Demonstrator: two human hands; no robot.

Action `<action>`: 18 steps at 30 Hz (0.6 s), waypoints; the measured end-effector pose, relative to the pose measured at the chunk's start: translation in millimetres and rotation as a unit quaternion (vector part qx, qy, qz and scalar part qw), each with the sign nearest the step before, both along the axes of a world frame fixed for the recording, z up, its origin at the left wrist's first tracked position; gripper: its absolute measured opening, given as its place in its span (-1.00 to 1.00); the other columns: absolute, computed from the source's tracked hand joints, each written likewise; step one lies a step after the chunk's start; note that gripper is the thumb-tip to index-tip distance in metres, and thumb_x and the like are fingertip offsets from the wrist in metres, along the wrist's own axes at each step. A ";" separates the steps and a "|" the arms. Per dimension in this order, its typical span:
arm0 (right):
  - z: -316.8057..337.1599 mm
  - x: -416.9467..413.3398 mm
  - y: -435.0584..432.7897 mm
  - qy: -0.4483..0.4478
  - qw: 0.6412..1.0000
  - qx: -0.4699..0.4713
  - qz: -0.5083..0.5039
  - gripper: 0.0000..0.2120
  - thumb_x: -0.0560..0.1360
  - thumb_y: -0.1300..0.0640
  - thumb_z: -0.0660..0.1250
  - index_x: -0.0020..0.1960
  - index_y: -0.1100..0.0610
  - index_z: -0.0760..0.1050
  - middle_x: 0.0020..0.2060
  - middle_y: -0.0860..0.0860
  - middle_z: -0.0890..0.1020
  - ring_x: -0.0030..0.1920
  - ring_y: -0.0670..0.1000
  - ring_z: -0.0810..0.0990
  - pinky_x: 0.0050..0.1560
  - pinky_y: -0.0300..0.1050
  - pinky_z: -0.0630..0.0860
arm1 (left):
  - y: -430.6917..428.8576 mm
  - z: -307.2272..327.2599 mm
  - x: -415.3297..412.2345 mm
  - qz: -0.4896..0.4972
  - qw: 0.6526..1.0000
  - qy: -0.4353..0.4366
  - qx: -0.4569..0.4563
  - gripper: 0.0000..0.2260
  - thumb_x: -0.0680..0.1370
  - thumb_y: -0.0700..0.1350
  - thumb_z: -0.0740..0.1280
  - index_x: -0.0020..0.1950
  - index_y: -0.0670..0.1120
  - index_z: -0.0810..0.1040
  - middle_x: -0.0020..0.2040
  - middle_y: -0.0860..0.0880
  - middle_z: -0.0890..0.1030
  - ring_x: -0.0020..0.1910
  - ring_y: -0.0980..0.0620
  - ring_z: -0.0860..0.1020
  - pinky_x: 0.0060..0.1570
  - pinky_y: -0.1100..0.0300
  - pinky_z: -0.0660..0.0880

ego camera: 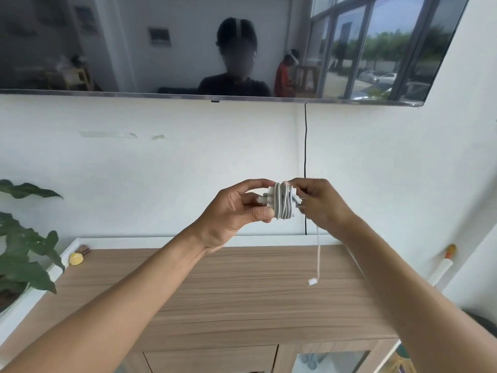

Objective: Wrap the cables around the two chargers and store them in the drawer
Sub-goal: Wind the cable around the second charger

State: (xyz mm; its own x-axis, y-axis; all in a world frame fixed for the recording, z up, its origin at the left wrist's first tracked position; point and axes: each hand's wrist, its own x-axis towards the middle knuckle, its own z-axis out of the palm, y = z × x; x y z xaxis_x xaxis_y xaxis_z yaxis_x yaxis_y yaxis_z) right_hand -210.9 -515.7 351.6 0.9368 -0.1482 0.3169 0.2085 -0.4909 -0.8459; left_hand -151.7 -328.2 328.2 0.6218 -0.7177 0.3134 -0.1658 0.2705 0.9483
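One charger (271, 192), one cable (282, 207); left hand (231, 208); right hand (320, 203)

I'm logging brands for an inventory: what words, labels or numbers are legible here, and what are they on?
No text can be read in this view.
TV: the small mark on its lower edge is too small to read.
charger and wrapped cable: no print visible.
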 end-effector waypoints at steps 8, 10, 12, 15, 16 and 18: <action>-62.4 -7.6 46.9 0.001 0.999 0.035 -0.039 -0.70 0.59 -0.03 0.22 -0.23 0.03 0.60 -0.52 -0.04 0.31 -0.46 -0.03 0.24 -0.46 -0.23 0.20 | -7.3 -4.1 6.4 0.101 0.991 0.083 -0.035 -0.58 0.36 -0.32 0.50 0.18 -0.09 0.57 -0.11 -0.24 0.59 -0.23 -0.08 0.60 -0.01 0.14 0.57; -61.5 -7.5 48.1 0.012 0.997 -0.044 -0.061 -0.71 0.59 -0.02 0.21 -0.18 0.06 0.61 -0.60 -0.10 0.37 -0.53 -0.10 0.29 -0.46 -0.28 0.23 | -6.6 -9.7 7.4 0.150 0.988 0.047 0.010 -0.60 0.39 -0.33 0.50 0.19 -0.10 0.57 -0.12 -0.23 0.61 -0.24 -0.03 0.62 -0.02 0.18 0.56; -53.7 -10.5 44.9 0.030 0.988 -0.137 -0.063 -0.73 0.60 0.04 0.19 -0.13 0.08 0.61 -0.60 -0.22 0.47 -0.51 -0.15 0.41 -0.43 -0.31 0.31 | -4.7 -15.5 7.0 0.183 0.982 0.025 0.034 -0.62 0.40 -0.36 0.48 0.17 -0.11 0.57 -0.18 -0.17 0.61 -0.30 0.05 0.60 -0.11 0.28 0.55; -41.4 -16.4 46.1 0.032 0.958 -0.280 -0.058 -0.75 0.59 0.02 0.16 -0.08 0.05 0.58 -0.37 -0.13 0.59 -0.27 0.00 0.56 -0.23 -0.07 0.51 | -0.9 -22.4 8.7 0.211 0.976 -0.006 0.054 -0.63 0.38 -0.35 0.50 0.13 -0.06 0.60 -0.13 -0.20 0.63 -0.24 0.02 0.62 -0.08 0.25 0.55; -36.1 -18.7 48.0 0.027 0.943 -0.326 -0.064 -0.75 0.59 0.00 0.14 -0.07 0.04 0.57 -0.28 -0.06 0.62 -0.19 0.09 0.57 -0.19 -0.05 0.51 | 0.5 -23.9 9.7 0.221 0.973 -0.011 0.060 -0.63 0.38 -0.34 0.51 0.12 -0.06 0.60 -0.10 -0.22 0.63 -0.21 0.01 0.62 -0.07 0.25 0.55; -24.7 -23.0 47.6 0.013 0.914 -0.398 -0.079 -0.74 0.60 -0.02 0.11 -0.05 0.02 0.55 -0.18 0.01 0.64 -0.13 0.15 0.57 -0.19 -0.05 0.48 | 4.0 -26.3 11.3 0.232 0.970 -0.017 0.066 -0.63 0.38 -0.33 0.50 0.13 -0.04 0.60 -0.08 -0.20 0.65 -0.18 0.02 0.63 -0.05 0.25 0.55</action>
